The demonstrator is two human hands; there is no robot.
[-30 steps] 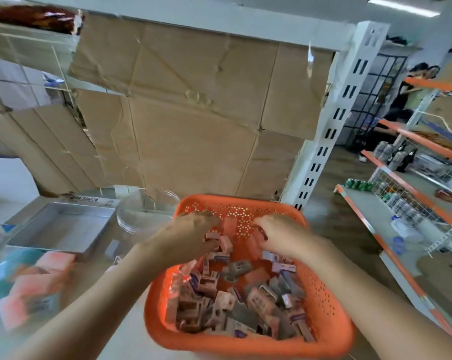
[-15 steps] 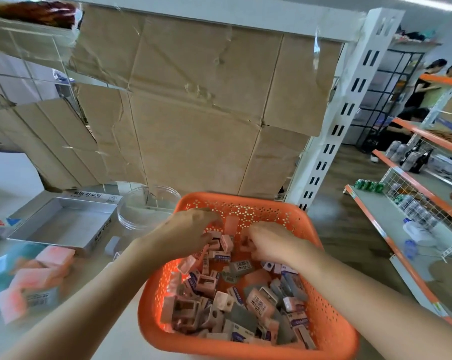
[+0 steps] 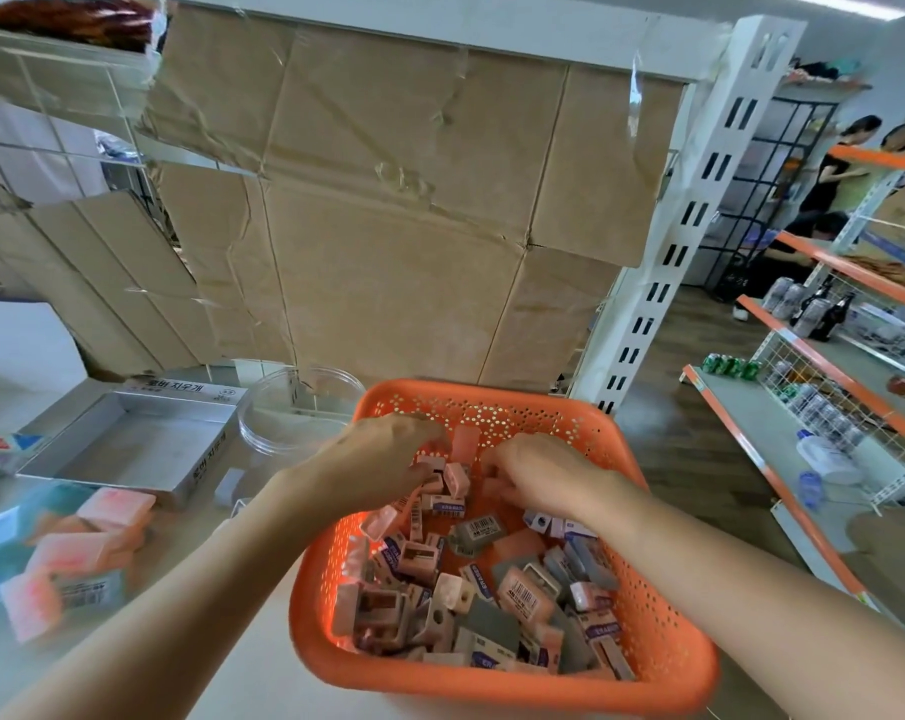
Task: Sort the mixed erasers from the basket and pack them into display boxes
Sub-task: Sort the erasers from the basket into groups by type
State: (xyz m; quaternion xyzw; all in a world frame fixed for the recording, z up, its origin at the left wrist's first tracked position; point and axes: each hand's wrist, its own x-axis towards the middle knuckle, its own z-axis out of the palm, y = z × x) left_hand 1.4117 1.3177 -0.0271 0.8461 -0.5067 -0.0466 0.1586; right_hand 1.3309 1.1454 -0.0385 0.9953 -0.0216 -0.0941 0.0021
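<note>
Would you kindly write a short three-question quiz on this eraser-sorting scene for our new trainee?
1. True or false: the left hand and the right hand both reach into the orange basket of erasers.
2. The silver display box lies on which side of the basket? A) left B) right C) inside it
3. How many erasers lie in that box?
Key: 1 true; 2 A; 3 none.

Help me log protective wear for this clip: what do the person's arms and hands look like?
The left hand and right hand are bare: no gloves, and no watch, bracelet or band shows at either wrist. Both forearms are uncovered right to the frame's edge, so no sleeve is visible. The fingers are partly hidden, so rings cannot be ruled out.
</note>
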